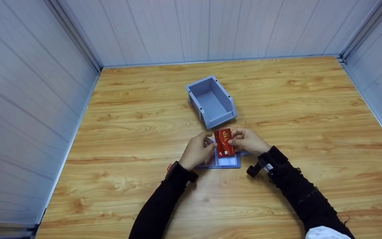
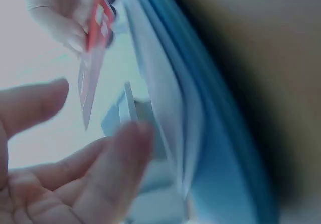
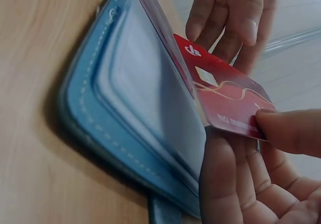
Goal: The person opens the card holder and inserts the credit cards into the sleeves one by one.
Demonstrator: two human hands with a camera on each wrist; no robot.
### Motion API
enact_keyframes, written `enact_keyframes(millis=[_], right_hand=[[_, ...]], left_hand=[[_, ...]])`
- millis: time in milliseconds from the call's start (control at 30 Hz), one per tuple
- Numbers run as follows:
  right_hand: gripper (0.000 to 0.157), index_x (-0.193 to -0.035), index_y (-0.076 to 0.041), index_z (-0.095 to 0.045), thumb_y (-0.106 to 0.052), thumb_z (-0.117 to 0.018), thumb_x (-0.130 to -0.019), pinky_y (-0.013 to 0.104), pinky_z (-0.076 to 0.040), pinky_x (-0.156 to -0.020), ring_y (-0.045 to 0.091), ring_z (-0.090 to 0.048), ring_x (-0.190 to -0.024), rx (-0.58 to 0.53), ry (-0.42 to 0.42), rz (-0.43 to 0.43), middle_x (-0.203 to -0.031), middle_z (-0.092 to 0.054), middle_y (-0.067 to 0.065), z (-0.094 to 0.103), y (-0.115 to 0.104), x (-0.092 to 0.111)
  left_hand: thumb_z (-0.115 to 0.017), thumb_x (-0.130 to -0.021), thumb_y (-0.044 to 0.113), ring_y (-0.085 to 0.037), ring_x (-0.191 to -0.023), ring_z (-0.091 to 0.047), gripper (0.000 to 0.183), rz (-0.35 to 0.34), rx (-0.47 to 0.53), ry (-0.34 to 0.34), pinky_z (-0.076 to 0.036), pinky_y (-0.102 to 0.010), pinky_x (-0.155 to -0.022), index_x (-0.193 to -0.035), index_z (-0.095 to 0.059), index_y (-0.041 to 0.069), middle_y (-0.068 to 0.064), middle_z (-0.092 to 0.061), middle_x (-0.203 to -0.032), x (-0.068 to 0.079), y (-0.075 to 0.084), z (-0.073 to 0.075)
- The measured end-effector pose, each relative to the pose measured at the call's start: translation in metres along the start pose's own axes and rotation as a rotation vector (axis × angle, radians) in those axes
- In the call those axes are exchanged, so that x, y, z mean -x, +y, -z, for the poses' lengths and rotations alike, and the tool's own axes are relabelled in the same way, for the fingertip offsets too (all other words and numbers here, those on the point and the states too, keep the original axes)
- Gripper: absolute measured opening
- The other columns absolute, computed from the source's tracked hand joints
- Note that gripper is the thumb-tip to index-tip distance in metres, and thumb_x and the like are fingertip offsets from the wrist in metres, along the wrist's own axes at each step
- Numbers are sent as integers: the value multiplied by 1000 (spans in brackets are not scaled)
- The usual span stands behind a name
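Note:
A red VIP card [image 1: 222,141] with a gold chip is held upright over a blue card holder [image 1: 228,161]. My right hand [image 1: 249,141] pinches it by its right edge, thumb on the printed face, as the right wrist view shows with the card [image 3: 225,91]. The holder [image 3: 133,98] lies open on the table, its clear plastic sleeves showing. My left hand [image 1: 197,150] is beside the card's left side; in the left wrist view its thumb and fingers are spread, with a gap between them and the card [image 2: 95,38]. Both hands cover parts of the holder.
A grey plastic bin [image 1: 219,120] stands just beyond the hands, its low front towards them. Pale panel walls [image 1: 191,33] close off the back and both sides of the wood-grain table [image 1: 128,116].

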State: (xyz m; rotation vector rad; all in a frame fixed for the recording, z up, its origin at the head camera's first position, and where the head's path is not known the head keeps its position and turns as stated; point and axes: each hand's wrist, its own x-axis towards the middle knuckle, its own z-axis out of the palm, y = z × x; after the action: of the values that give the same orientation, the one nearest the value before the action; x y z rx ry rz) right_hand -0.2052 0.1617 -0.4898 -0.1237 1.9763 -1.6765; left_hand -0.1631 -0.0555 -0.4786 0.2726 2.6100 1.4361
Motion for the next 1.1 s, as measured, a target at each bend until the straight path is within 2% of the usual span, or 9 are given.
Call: enact_keyframes(millis=[67, 133, 267, 400, 533, 700, 800, 1000, 1100], right_hand=[[13, -98, -2, -54, 2, -62, -88, 24, -57, -65, 9, -66, -71, -3, -5, 3, -80, -68, -3, -1, -1, 1], [13, -98, -3, -54, 2, -61, -88, 24, -57, -66, 9, -66, -70, -6, -9, 5, -80, -69, -4, -1, -2, 3], [14, -98, -4, -54, 2, -61, -88, 24, -57, -65, 8, -66, -69, -12, -10, 10, -79, -69, -5, -3, -4, 5], [14, -98, -4, -54, 3, -61, -88, 24, -58, -65, 9, -66, -68, -17, -9, 15, -78, -68, -4, -4, -3, 5], [14, -98, -3, -55, 2, -62, -88, 24, -58, -64, 9, -66, -67, -14, -19, 29, -78, -67, -3, -4, -3, 5], [14, -97, 0, -57, -2, -66, -87, 25, -58, -65, 11, -66, -68, 39, -32, 55, -78, -66, -2, -1, -4, 6], [17, -99, 2, -59, -5, -68, -86, 26, -57, -66, 12, -66, -71, 102, -4, 63, -79, -65, -1, 3, -3, 7], [16, -95, 6, -62, -7, -68, -87, 22, -53, -61, 9, -60, -68, 315, 29, 113, -79, -63, 2, 10, -1, 8], [10, -89, 3, -66, -7, -68, -86, 20, -48, -63, 7, -56, -68, 470, 43, 149, -77, -64, 2, 11, 0, 9]], left_hand=[[-64, -92, 11, -20, -82, -69, 35, 26, 107, -29, -57, -29, -64, -124, -59, -1, -13, -70, -98, -3, 0, -2], [-62, -92, 7, -18, -77, -68, 27, 43, 176, -37, -57, -28, -61, -118, -60, -1, -14, -69, -96, -5, 0, -4], [-58, -92, 0, -17, -70, -66, 17, 78, 284, -22, -60, -32, -66, -109, -61, -2, -12, -65, -90, -7, 1, -8], [-57, -92, -2, -17, -67, -66, 15, 100, 339, -2, -61, -37, -67, -106, -60, -1, -10, -62, -86, -7, 2, -10], [-56, -93, -1, -16, -67, -65, 16, 84, 338, 17, -61, -36, -65, -108, -60, 2, -10, -62, -86, -6, 3, -9], [-56, -92, 3, -10, -65, -58, 19, 47, 240, 70, -56, -27, -56, -110, -62, 5, -8, -61, -86, -6, 2, -5], [-56, -91, 2, -10, -64, -56, 20, 35, 216, 99, -54, -27, -54, -109, -62, 2, -8, -61, -86, -5, 1, 1], [-55, -90, -3, -10, -61, -56, 25, 82, 257, 79, -59, -38, -60, -114, -61, -3, -5, -57, -84, -5, -4, 12], [-55, -89, -5, -10, -60, -56, 32, 88, 233, 69, -59, -35, -58, -121, -58, -4, -5, -58, -84, -4, -8, 16]])
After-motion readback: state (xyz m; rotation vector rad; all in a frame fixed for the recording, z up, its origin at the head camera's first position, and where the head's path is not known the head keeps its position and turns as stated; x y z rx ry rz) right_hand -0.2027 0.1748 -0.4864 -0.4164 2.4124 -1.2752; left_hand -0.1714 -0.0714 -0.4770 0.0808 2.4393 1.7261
